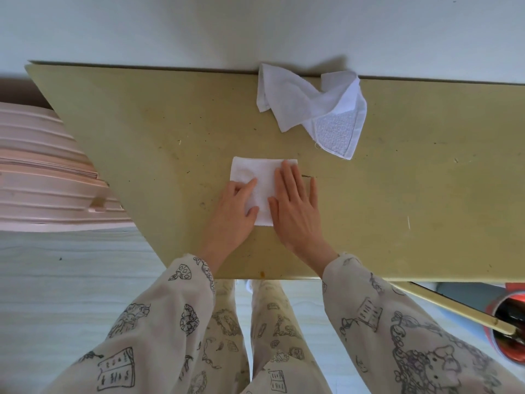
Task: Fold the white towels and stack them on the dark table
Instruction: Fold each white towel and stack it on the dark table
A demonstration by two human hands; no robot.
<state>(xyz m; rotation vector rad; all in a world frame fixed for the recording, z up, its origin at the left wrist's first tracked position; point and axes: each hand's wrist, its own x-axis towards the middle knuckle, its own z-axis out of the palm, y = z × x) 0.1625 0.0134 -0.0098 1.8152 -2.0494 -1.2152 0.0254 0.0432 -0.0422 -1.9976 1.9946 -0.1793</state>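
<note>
A small folded white towel [257, 173] lies flat near the middle of the olive-yellow table [142, 132]. My left hand [233, 214] rests on its left lower part, index finger stretched over the cloth and thumb touching its lower edge. My right hand [295, 203] lies flat with straight fingers on the towel's right half, little finger out on the tabletop. A second white towel [309, 106], crumpled and unfolded, lies farther back by the wall.
A white wall [255, 27] runs along the table's far edge. A pink ribbed suitcase [42, 172] stands left of the table. A red container [508, 322] sits at the lower right, below the table's near edge. My patterned sleeves and trousers fill the bottom.
</note>
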